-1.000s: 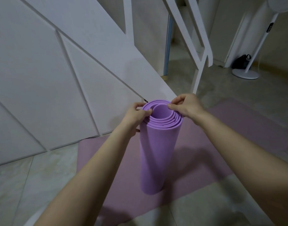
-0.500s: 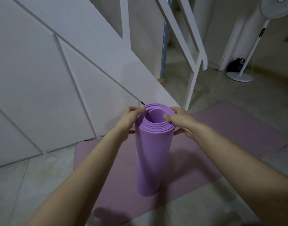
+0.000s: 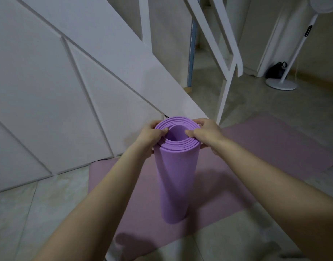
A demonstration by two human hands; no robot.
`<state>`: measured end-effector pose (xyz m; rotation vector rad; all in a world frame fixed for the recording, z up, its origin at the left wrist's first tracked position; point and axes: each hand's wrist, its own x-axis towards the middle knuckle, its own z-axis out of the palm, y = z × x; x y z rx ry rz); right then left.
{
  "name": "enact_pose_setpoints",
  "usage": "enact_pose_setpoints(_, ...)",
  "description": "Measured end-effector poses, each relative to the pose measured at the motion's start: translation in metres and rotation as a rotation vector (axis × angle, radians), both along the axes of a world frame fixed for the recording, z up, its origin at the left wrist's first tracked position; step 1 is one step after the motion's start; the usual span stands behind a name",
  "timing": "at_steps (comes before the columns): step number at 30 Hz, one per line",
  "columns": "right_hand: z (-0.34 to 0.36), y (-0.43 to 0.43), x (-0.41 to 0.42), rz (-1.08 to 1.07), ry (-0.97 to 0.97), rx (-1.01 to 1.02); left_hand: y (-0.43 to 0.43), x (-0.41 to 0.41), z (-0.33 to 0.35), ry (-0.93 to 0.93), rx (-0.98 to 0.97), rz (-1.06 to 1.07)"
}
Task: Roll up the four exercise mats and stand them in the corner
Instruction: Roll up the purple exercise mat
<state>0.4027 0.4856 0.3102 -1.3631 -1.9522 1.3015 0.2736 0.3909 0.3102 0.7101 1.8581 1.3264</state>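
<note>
Rolled lilac foam exercise mat (image 3: 178,178) stands upright on a flat pink mat (image 3: 256,147) by the white panelled stair wall (image 3: 67,91). Left hand (image 3: 150,135) and right hand (image 3: 205,133) both pinch its top rim, thumbs inside the coil, probably to keep the layers tight and steady.

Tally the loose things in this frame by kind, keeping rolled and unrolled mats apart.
Rolled purple mat, standing on end, top rim pinched by the left hand and right hand: 1
Flat pink mat on the floor: 1
White pedestal fan: 1
Black bag: 1
Total: 4
</note>
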Motion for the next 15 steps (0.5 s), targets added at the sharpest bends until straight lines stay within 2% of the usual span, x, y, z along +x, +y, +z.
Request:
enact_pose_setpoints(2,0.003,-0.003,-0.003,0.091,-0.091,0.063,-0.003,0.001,-0.003,0.037,0.006,-0.006)
enact_pose_setpoints(6,0.011,-0.004,-0.008,0.255,-0.347,0.043,-0.005,0.001,-0.011,0.105,0.002,-0.048)
enact_pose_setpoints(8,0.012,-0.002,-0.008,0.303,-0.406,0.064,-0.003,-0.002,-0.013,0.129,-0.042,-0.053)
enact_pose_setpoints(10,0.011,-0.001,-0.007,0.335,-0.440,0.087,0.000,-0.006,-0.012,0.052,-0.026,-0.040)
enact_pose_setpoints(13,0.008,0.002,-0.007,0.344,-0.459,0.109,0.004,-0.006,-0.011,-0.168,0.084,0.053)
enact_pose_setpoints(15,0.008,0.005,-0.005,0.313,-0.449,0.108,0.002,-0.002,-0.013,-0.157,0.077,0.095)
